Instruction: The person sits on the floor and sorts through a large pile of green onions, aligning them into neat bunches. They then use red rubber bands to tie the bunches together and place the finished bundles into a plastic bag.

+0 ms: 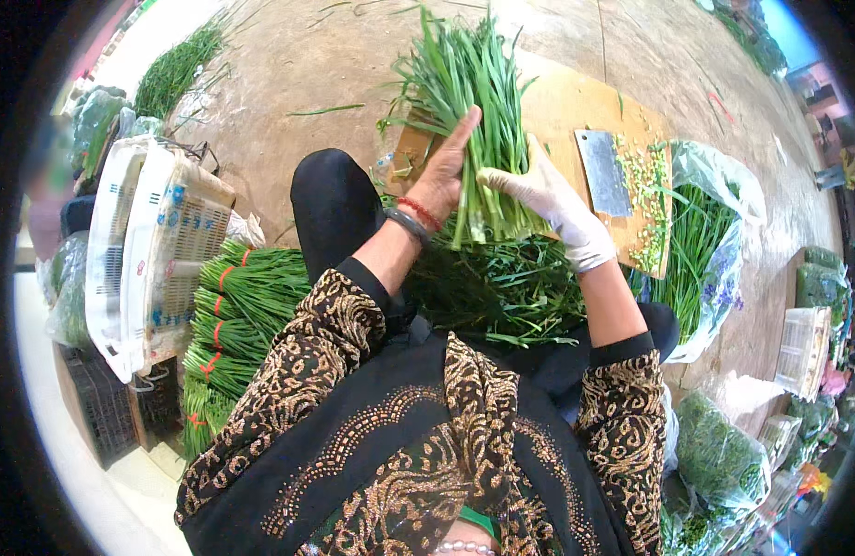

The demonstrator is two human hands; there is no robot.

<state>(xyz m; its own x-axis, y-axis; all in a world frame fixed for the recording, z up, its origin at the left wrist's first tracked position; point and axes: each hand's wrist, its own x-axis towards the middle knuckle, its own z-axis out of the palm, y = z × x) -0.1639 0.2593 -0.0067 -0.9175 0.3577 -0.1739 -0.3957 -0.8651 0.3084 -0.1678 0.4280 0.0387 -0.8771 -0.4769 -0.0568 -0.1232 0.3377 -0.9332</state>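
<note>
Between my two hands is a thick bunch of long green leafy stalks, likely garlic chives (479, 90), its leaf tips pointing away from me and its pale cut ends towards me. My bare left hand (442, 170), with red and dark bracelets at the wrist, grips the bunch from its left side, thumb on top. My right hand (552, 194), in a white glove, holds the lower stems from the right. Beyond it, a cleaver blade (603, 172) lies on a wooden board (556, 101) beside scattered chopped stem ends (646, 201). Loose green leaves (497, 292) are heaped under the bunch.
Bundles tied with red bands (250, 313) are stacked at my left, beside white plastic crates (170, 257). At my right stands an open clear plastic bag (723, 174) of green stalks. More filled bags (723, 445) lie at lower right. Loose greens (180, 69) lie on the floor, upper left.
</note>
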